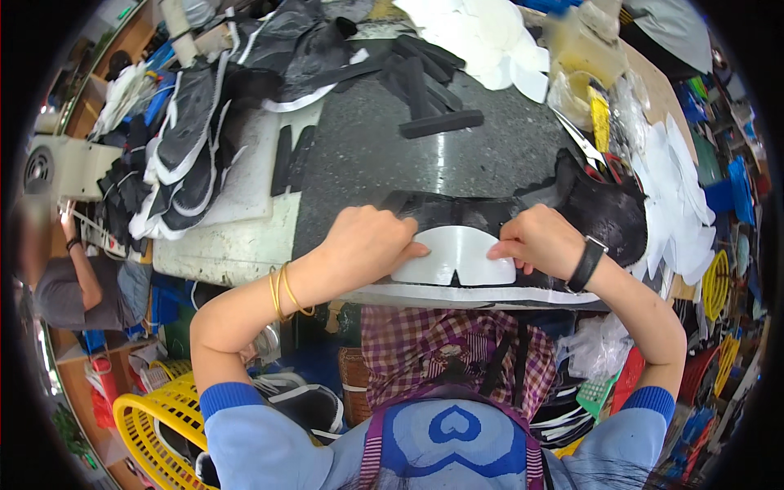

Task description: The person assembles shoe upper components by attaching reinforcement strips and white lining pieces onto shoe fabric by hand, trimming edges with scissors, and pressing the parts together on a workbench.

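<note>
A white half-moon stiffener piece [455,251] with a small notch in its lower edge lies on a black shoe upper [608,219] at the table's near edge. My left hand [369,245] is closed with its thumb at the white piece's left end. At the right end, my right hand [545,242] pinches the edge with thumb and curled fingers. A white band runs along the upper's near side below the piece. The curled fingers of both hands are partly hidden, as is the upper under the white piece.
Black strips [441,122] lie scattered on the dark tabletop [359,155]. White cut pieces [478,37] are heaped at the back, with more at the right. Scissors [578,135] lie near the upper. Black uppers [192,122] are piled at the left. Another person's arm [82,265] shows far left.
</note>
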Motion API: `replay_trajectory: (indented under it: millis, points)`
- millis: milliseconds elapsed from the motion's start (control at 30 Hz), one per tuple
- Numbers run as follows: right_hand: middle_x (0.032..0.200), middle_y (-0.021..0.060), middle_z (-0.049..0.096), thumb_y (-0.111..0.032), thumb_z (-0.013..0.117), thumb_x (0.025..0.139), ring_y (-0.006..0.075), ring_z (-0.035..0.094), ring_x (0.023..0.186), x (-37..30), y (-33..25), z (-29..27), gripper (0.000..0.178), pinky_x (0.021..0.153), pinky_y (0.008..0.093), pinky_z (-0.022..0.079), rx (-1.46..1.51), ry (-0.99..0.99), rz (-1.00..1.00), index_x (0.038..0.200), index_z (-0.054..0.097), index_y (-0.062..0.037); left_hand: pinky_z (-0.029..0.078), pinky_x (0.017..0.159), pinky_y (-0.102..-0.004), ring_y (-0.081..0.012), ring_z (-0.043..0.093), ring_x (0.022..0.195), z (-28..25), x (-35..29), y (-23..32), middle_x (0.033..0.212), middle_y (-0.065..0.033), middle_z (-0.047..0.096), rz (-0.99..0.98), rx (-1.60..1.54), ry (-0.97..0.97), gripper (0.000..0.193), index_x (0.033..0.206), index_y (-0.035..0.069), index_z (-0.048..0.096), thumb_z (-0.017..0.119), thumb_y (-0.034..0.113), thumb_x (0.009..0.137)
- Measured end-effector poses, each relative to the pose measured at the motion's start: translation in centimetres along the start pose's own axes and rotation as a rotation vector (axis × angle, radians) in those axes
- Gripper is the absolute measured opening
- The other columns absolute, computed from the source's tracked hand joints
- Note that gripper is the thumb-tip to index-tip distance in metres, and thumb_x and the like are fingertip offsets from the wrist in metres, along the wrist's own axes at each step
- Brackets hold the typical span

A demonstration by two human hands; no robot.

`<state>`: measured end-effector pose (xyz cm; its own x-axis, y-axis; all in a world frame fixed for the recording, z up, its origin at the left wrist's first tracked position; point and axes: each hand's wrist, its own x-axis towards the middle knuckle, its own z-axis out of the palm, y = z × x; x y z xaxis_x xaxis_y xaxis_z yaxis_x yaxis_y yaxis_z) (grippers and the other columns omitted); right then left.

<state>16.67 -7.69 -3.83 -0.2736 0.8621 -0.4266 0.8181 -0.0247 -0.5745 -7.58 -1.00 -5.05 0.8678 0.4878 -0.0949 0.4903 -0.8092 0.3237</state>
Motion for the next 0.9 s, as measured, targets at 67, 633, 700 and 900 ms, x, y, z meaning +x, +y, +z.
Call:
replay_trajectory:
  millis: [67, 633, 700, 900]
  points:
    - [0.052, 0.0109, 0.057, -0.032, 0.065, 0.079, 0.0226, 0.061, 0.049, -0.2, -0.1, 0.6, 0.032, 0.050, 0.0336, 0.047, -0.232, 0.137, -0.149, 0.065, 0.064, -0.0029, 0.050, 0.055, -0.0323, -0.0237, 0.063, 0.066, -0.4, 0.0, 1.5, 0.073, -0.0100, 0.061, -0.022, 0.184, 0.007, 0.016, 0.083, 0.004, 0.055, 0.061, 0.019, 0.083]
    - [0.121, 0.0207, 0.051, -0.013, 0.074, 0.060, 0.0331, 0.051, 0.113, -1.6, -2.0, 9.0, 0.071, 0.095, 0.0385, 0.043, -0.216, 0.718, -0.419, 0.121, 0.044, 0.0063, 0.052, 0.072, -0.0321, -0.0254, 0.060, 0.094, 2.2, -1.2, 3.8, 0.104, -0.0109, 0.059, 0.126, 0.062, 0.369, 0.035, 0.103, 0.003, 0.057, 0.068, 0.013, 0.071]
    - [0.115, 0.0200, 0.055, -0.009, 0.070, 0.062, 0.0313, 0.057, 0.106, -1.2, -2.0, 8.8, 0.063, 0.088, 0.0368, 0.047, -0.195, 0.809, -0.434, 0.118, 0.047, 0.0054, 0.052, 0.074, -0.0319, -0.0266, 0.060, 0.094, 1.1, -1.2, 3.2, 0.103, -0.0111, 0.059, 0.136, -0.233, 0.365, 0.034, 0.104, 0.003, 0.056, 0.066, 0.013, 0.073]
    - [0.089, 0.0101, 0.061, -0.011, 0.059, 0.072, 0.0237, 0.062, 0.077, -1.0, -2.5, 7.5, 0.030, 0.067, 0.0335, 0.050, -0.153, 0.909, -0.298, 0.101, 0.054, -0.0012, 0.050, 0.068, -0.0327, -0.0268, 0.061, 0.084, 1.9, 1.1, 5.7, 0.097, -0.0109, 0.059, -0.002, 0.044, 0.495, 0.031, 0.097, 0.004, 0.056, 0.061, 0.004, 0.067]
